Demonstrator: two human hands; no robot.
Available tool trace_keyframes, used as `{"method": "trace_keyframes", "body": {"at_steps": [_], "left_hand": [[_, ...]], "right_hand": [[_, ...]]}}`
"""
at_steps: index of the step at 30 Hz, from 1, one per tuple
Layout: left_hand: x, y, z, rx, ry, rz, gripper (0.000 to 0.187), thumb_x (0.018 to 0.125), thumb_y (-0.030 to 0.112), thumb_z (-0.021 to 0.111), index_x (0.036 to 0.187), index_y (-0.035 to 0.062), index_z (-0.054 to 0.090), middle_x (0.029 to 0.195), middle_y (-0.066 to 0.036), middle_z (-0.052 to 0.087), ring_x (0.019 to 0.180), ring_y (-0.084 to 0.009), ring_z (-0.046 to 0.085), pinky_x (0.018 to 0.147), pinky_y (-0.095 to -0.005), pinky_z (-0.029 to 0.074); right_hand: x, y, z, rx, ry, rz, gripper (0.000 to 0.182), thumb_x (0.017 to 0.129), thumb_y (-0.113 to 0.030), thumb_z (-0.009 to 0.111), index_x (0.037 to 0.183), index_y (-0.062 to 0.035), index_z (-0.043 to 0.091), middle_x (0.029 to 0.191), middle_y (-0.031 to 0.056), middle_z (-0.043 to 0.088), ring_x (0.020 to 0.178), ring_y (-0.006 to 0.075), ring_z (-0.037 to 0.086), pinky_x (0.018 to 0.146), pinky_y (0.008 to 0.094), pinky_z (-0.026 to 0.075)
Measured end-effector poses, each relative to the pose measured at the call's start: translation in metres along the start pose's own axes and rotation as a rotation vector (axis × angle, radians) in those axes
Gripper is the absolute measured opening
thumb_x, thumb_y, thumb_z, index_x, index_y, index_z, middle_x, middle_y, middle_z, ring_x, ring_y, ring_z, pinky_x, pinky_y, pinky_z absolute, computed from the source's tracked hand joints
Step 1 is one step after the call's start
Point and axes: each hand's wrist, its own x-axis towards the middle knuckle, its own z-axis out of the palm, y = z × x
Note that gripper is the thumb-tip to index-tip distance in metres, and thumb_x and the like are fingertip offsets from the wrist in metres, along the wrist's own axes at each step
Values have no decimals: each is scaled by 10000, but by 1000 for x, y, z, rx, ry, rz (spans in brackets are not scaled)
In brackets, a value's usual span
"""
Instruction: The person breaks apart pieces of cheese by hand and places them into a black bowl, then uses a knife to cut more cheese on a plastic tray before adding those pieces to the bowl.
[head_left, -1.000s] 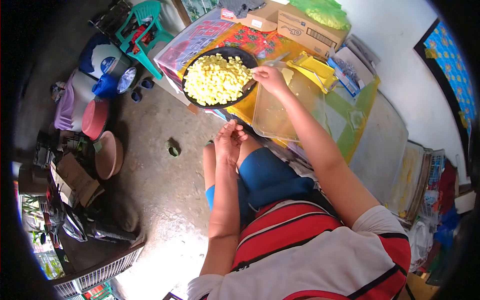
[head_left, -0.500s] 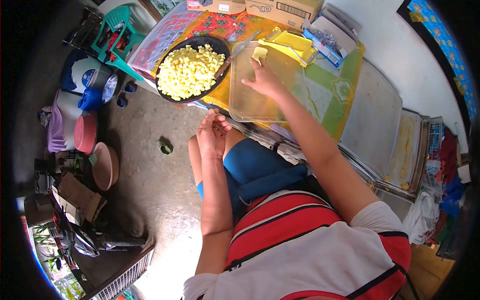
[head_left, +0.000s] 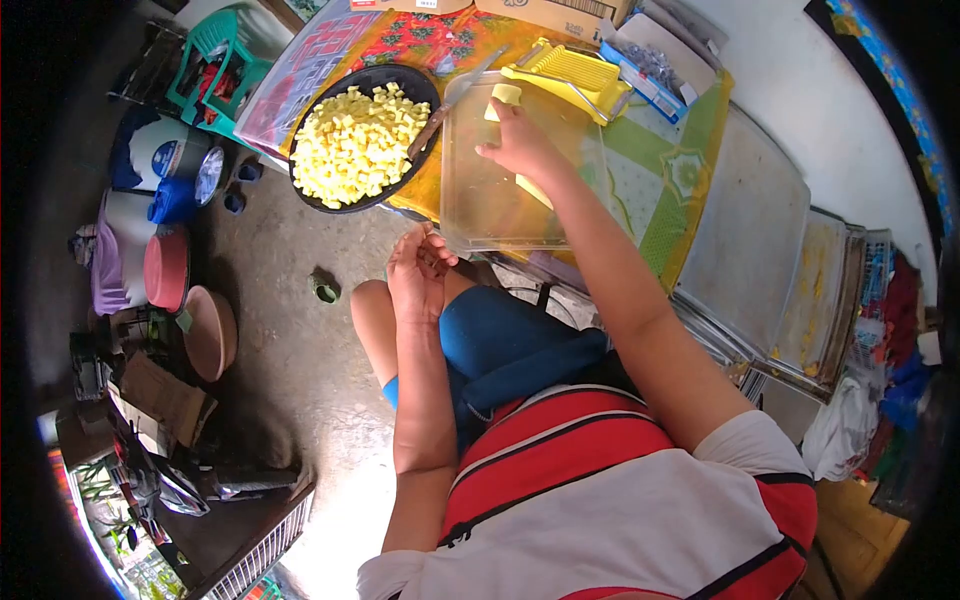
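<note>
My right hand [head_left: 520, 145] reaches over a shallow clear plastic tray [head_left: 465, 220], fingers stretched and thumb apart. Its fingertips touch a pale yellow slice of food [head_left: 506, 95] near the tray's far edge. A second yellow piece [head_left: 533, 188] shows partly beneath my right wrist. My left hand [head_left: 418, 270] is held above my knee near the table edge, with loosely curled fingers and nothing visible in it. Left of the tray, a round black pan [head_left: 432, 95] holds a heap of small yellow cubes [head_left: 360, 145]. A knife [head_left: 428, 133] with a brown handle lies across the pan's rim.
Beyond the tray sit a yellow slicer [head_left: 565, 75] and an open box [head_left: 650, 85]. Cardboard boxes [head_left: 550, 12] line the back. Metal sheets [head_left: 750, 210] lean at the right. Basins [head_left: 210, 335] and a green chair [head_left: 215, 60] are on the left.
The view has shifted slightly, so the table things sit further left. The second yellow piece now shows beneath my right wrist. Both hands keep nearly the same places.
</note>
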Motion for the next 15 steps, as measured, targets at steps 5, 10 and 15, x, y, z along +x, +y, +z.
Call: {"method": "trace_keyframes", "body": {"at_steps": [5,10,15], "left_hand": [[4,-6,-2,26,-1,-50,172,896,172,557,953,18,607,733,-67,620,614,-147,586,566,-298,524],[10,-1,2,27,-47,-44,187,886,165,577,989,12,609,752,-75,630,622,-150,588,569,-297,527],[6,12,1,5,-61,-1,200,883,153,583,1020,9,605,826,-106,659,631,-159,606,585,-287,526]], "right_hand": [[-2,11,-1,64,46,-12,803,760,-313,702,1384,-7,300,1329,259,416,1194,365,466,991,395,391],[3,19,-5,259,93,7,724,779,-304,683,1357,-13,360,1284,241,479,1164,341,502,975,388,402],[14,45,-8,635,159,84,566,832,-230,641,1319,-42,423,1250,203,529,1142,282,534,936,348,427]]}}
